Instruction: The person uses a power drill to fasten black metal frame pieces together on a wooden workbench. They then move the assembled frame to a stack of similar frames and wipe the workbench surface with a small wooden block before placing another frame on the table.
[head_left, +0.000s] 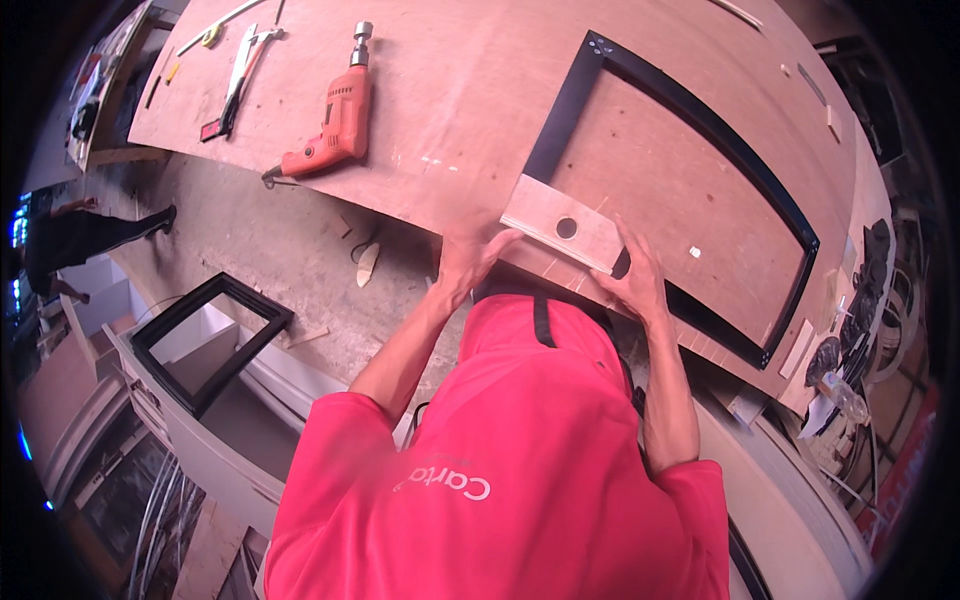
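Left hand [468,255] and right hand [632,275] grip opposite ends of wood block [562,224], frame centre, fingers clamped on its edges; block with round hole sits on near corner of black frame [700,110] on tabletop [470,90]; orange drill [335,125] upper left

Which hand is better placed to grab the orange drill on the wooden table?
Probably the left hand. The orange power drill lies on the plywood tabletop to the left of both hands. The right hand rests on the other end of the small pale wooden block with a round hole, farther away.
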